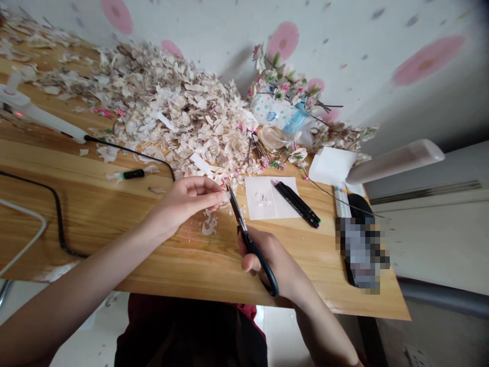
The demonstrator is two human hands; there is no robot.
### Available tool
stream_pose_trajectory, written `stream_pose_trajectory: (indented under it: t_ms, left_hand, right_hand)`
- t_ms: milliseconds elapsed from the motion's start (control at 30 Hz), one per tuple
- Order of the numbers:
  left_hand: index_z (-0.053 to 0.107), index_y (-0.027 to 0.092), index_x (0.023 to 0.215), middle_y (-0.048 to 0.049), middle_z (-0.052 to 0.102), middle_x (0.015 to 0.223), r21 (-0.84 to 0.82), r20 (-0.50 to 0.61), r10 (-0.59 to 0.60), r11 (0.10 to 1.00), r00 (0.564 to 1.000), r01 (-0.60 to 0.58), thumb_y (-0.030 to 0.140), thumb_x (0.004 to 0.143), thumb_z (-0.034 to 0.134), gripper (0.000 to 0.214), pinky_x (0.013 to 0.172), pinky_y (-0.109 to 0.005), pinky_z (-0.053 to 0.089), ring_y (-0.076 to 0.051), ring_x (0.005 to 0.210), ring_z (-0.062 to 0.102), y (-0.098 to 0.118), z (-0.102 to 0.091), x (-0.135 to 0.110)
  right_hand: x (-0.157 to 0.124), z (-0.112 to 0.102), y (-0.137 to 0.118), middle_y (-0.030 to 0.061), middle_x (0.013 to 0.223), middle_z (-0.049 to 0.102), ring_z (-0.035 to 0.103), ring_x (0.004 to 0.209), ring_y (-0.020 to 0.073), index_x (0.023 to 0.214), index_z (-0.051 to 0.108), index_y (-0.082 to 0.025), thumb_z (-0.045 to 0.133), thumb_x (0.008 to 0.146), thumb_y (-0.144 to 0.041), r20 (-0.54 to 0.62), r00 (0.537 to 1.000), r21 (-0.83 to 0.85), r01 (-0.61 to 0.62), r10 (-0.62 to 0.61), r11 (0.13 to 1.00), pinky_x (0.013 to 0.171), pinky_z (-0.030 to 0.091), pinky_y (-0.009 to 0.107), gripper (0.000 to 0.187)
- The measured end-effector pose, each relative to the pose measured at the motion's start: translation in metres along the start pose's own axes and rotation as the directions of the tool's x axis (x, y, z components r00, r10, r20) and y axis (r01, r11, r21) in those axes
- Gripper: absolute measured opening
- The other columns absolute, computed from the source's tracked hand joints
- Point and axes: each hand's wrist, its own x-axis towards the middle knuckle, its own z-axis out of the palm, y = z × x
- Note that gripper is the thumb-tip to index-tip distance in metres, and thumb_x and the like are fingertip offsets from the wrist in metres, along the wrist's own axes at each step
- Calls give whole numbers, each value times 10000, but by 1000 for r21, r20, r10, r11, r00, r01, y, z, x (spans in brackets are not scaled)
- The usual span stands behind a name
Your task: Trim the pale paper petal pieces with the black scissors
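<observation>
My left hand (193,201) is closed in a pinch on a small whitish petal-like scrap (226,196); only a bit of it shows at the fingertips. My right hand (280,262) is wrapped round the black handles of a pair of scissors (244,224). The blades point up and away from me, their tips beside the scrap; whether they touch it I cannot tell. Thin curled trimmings (209,223) lie on the table below my left fingers. Beyond both hands spreads a large heap of pale petal-like pieces (179,102).
Black markers (298,204) lie on a white paper sheet (255,210) to the right. Artificial blossom branches (284,84) stand near the wall. A black cap (133,174), a white corded tool (49,114) and cords are at left. A blurred-out object (361,255) sits near the right edge.
</observation>
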Motion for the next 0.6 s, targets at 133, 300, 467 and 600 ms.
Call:
stream_pose_trajectory:
  t_ms: [133,300,467,600]
  left_hand:
    - [669,168,696,27,654,625,-35,3,-2,999,1000,2,267,644,772,152,643,-204,500,-91,608,595,0,0,0]
    - [667,154,736,-11,714,675,-129,58,-74,988,996,81,277,648,790,195,603,-220,540,-116,599,652,-1,-2,0]
    - [657,147,720,2,702,640,-111,51,-66,991,997,71,232,644,794,178,597,-203,541,-102,581,643,2,-2,-1]
    - [665,145,698,23,674,595,-79,29,-75,994,997,77,207,627,794,160,593,-188,525,-79,545,606,3,-2,-1]
  right_hand:
    - [0,-1,1,-33,609,427,366,573,122,693,412,-196,353,699,-896,-5,1000,-29,-13,13,999,537,289,245,702]
    - [1,-3,1,-32,601,430,370,565,124,691,411,-198,340,691,-905,4,1000,-56,-12,12,998,528,285,245,711]
    - [0,-4,3,-18,643,469,408,585,135,717,421,-196,310,682,-917,59,998,-40,0,3,999,542,299,251,730]
    - [-4,-5,4,-13,675,481,422,591,144,762,434,-198,235,686,-926,116,993,-45,27,-22,999,557,298,263,759]
